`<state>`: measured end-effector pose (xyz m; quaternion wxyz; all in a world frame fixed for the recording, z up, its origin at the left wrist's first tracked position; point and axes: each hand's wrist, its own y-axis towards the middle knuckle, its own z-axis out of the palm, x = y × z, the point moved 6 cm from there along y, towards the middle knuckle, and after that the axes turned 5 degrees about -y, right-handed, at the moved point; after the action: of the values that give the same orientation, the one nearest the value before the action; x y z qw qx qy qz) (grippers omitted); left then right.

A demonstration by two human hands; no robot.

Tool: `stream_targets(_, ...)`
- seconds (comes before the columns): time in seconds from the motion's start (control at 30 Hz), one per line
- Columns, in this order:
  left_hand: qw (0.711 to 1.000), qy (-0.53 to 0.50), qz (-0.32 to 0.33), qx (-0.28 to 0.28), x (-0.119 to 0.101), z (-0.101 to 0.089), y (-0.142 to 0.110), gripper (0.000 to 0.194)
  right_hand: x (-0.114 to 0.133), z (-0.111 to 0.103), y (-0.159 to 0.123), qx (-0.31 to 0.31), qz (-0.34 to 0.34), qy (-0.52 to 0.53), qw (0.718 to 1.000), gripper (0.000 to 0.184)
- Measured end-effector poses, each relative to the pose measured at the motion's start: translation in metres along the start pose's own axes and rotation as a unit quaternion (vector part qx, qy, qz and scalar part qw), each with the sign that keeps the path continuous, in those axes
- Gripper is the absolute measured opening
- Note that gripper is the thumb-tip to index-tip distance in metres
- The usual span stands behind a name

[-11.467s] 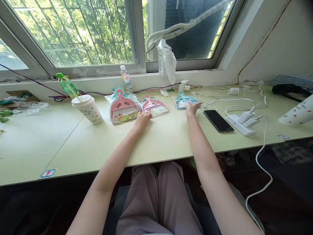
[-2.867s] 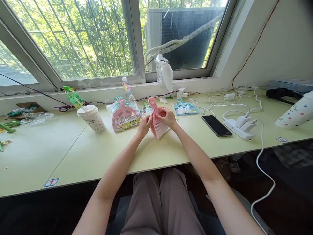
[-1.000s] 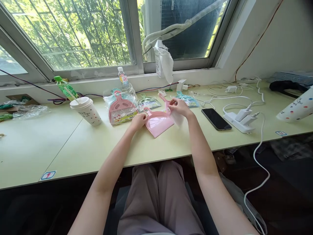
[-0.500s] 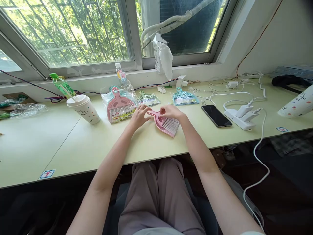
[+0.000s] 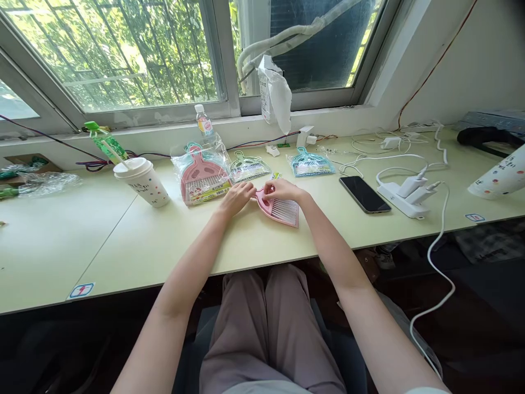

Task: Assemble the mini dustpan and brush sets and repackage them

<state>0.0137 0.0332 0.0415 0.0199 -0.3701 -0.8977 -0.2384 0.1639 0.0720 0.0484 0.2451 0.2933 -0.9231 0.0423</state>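
A small pink dustpan (image 5: 275, 219) with a pink hand brush (image 5: 286, 208) nested in it lies in front of me, white bristles pointing right. The fingers of my left hand (image 5: 239, 198) are closed on the handle end at the left. From above, my right hand (image 5: 282, 190) pinches the brush near the top of its bristles, hiding part of it. Behind my left hand lies a bagged pink dustpan set (image 5: 200, 178). Farther back are a green set (image 5: 248, 168) and a blue set (image 5: 310, 163).
A lidded paper cup (image 5: 143, 183) and a green bottle (image 5: 105, 142) stand at left. To the right are a black phone (image 5: 364, 195), a white power strip (image 5: 400, 200) with cables, and another cup (image 5: 500, 175) lying tilted. A small bottle (image 5: 204, 121) stands by the window.
The pink dustpan and brush have turned slightly, so the bristle end points more directly right. My left hand has shifted a little to the right and closed more around the handle end.
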Motion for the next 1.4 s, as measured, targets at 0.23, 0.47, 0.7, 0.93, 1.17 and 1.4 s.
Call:
stream_targets(0.23, 0.999, -0.032, -0.036, 0.007, 0.000, 0.003, -0.001, 0.025, -0.004, -0.001, 0.000, 0.005, 0.003, 0.037, 0.999, 0.019)
stream_targets(0.47, 0.996, -0.075, -0.053, -0.002, -0.001, -0.001, -0.001, 0.026, -0.008, -0.001, 0.002, -0.001, -0.006, 0.048, 0.999, 0.019)
stream_targets(0.7, 0.996, -0.067, -0.052, -0.003, -0.002, -0.001, 0.000, 0.026, -0.006, -0.001, 0.002, -0.003, 0.001, 0.062, 0.998, 0.021)
stream_targets(0.93, 0.998, -0.050, -0.034, 0.003, -0.004, 0.002, -0.001, 0.030, -0.004, 0.003, -0.001, 0.038, 0.010, 0.088, 0.995, 0.019)
stream_targets(1.17, 0.958, -0.146, -0.171, -0.181, 0.009, -0.025, -0.003, 0.038, 0.003, -0.009, 0.006, -0.119, -0.025, 0.126, 0.985, 0.024)
stream_targets(1.4, 0.740, -0.581, -0.337, -0.042, 0.004, 0.002, 0.009, 0.055, 0.005, -0.018, 0.002, -0.304, 0.060, 0.078, 0.947, 0.025)
